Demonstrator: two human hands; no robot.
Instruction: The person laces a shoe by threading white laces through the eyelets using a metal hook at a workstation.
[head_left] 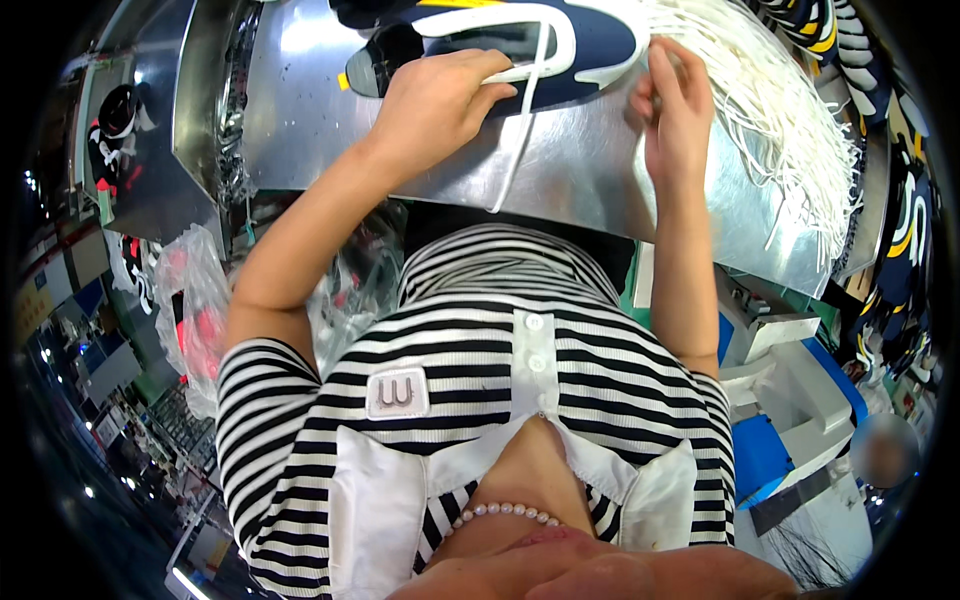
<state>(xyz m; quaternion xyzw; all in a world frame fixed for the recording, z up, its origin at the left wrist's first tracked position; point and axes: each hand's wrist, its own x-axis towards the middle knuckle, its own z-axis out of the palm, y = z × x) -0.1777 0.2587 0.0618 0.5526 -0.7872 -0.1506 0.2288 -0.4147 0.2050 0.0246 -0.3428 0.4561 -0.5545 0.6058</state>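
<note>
A navy shoe upper (606, 42) with white trim and a dark tongue lies across the metal worktop, its toe toward the right. My left hand (435, 100) is closed on the upper's near opening edge, thumb and forefinger pinched together. A white shoelace (523, 135) crosses the upper just right of those fingertips, and one end hangs down over the worktop's near side. Beside the toe, my right hand (680, 105) is raised with its fingers curled in. Whether something thin sits between those fingers is too small to make out.
A large heap of white laces (770, 120) spreads over the worktop's right side. Navy, white and yellow shoe uppers (905, 230) are piled beyond it. The metal worktop (310, 130) ends near my waist. Clear plastic bags (190, 300) hang at left; a white-and-blue machine (790, 390) stands at right.
</note>
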